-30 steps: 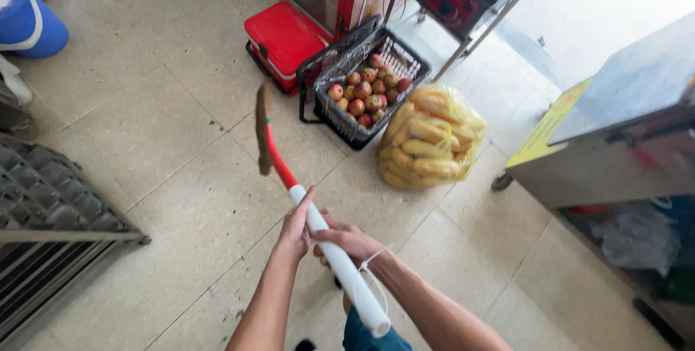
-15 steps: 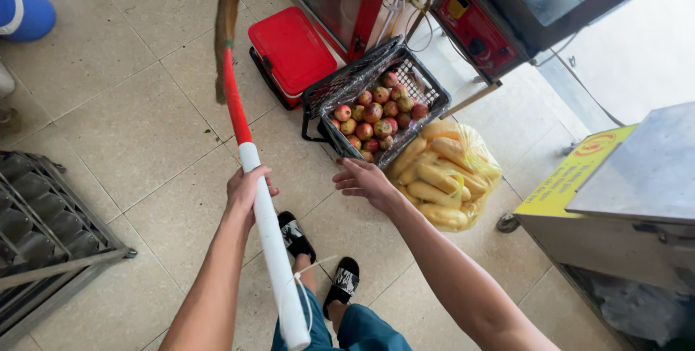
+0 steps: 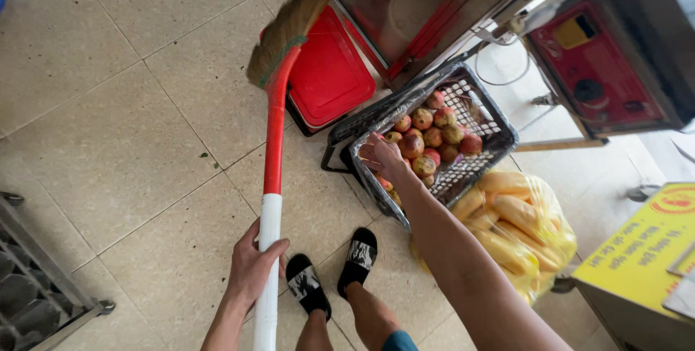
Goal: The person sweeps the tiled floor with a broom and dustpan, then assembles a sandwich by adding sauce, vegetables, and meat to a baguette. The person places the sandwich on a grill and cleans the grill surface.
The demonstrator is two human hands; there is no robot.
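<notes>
My left hand grips the white lower part of a broom handle; the handle turns red higher up and ends in a straw brush head resting by a red lidded box. My right hand reaches out and touches the near rim of a black wire basket lined with dark plastic and filled with several red-yellow fruits. Whether the fingers close on the rim is not clear. My feet in black slippers stand on the tiled floor.
A yellow plastic bag of corn cobs lies right of the basket. A red machine on a metal stand is behind it. A yellow-topped cart stands at the right, a grey metal rack at the lower left.
My right hand left the broom and reached down to the basket's rim. The view moved closer to the basket, and the broom head swung up toward the red box.
</notes>
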